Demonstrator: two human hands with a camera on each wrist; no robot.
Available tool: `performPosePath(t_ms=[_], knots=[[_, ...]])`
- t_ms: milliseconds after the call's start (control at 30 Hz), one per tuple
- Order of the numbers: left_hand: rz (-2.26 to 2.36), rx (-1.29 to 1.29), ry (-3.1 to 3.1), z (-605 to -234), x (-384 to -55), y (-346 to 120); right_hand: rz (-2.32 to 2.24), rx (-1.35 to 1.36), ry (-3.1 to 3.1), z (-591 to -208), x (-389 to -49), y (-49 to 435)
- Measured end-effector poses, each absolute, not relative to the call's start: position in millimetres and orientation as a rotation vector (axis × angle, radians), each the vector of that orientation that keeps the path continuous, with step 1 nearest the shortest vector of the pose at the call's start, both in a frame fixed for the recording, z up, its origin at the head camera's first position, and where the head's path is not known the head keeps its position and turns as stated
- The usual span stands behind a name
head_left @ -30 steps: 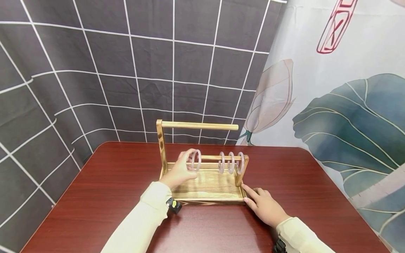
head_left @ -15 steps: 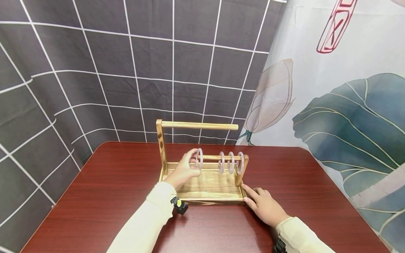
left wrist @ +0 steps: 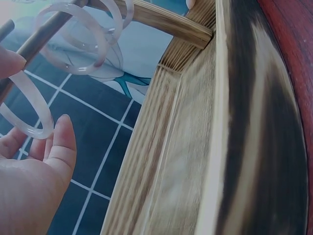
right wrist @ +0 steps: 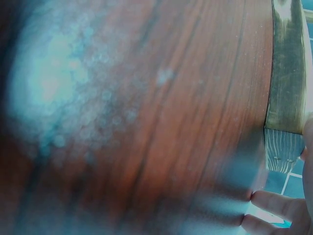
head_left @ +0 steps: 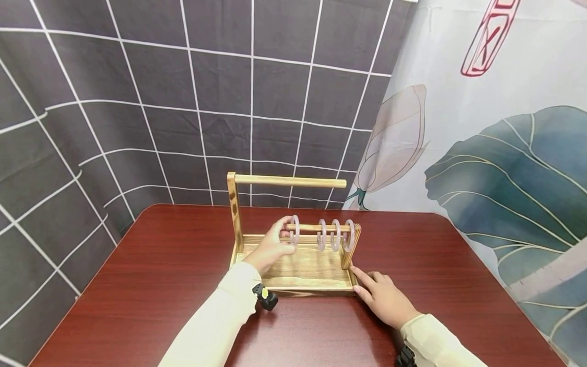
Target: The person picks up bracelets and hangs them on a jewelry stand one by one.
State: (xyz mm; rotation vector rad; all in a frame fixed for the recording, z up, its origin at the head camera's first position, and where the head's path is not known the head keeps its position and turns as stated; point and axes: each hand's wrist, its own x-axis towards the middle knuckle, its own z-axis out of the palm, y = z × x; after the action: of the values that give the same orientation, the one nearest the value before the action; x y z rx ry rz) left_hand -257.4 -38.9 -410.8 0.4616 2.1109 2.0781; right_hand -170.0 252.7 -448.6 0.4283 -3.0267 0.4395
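Note:
A wooden bangle stand [head_left: 302, 293] with a tray base has an upper rod [head_left: 289, 181] on a left post and a lower rod [head_left: 308, 228] on a short right post. My left hand [head_left: 271, 248] holds a pale pink, translucent bangle [left wrist: 36, 105] between thumb and fingers, around the lower rod near its left end. Several bangles are on this rod; the others [head_left: 336, 235] hang apart from the held one, towards the right post. My right hand [head_left: 385, 300] touches the stand's right front corner, fingers mostly straight, some resting on the table.
The stand is on a dark red table [head_left: 174, 255]. Behind it hangs a grey cloth with a white grid [head_left: 220, 132]; at the right is a white cloth with a lotus print [head_left: 509, 173]. Both wrists wear small black cameras [head_left: 265, 297].
My left hand has moved right with the bangle, from the lower rod's left end to a little further along it. My right hand and the stand stay in place.

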Motion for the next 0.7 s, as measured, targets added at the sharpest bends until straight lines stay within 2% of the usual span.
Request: performPosePath(t_ms=[700], knots=[[2.137,0.382,1.979,-414.5,-260.7,-26.4,0.445,0.43,-3.021,-448.3,-170.2,252.4]])
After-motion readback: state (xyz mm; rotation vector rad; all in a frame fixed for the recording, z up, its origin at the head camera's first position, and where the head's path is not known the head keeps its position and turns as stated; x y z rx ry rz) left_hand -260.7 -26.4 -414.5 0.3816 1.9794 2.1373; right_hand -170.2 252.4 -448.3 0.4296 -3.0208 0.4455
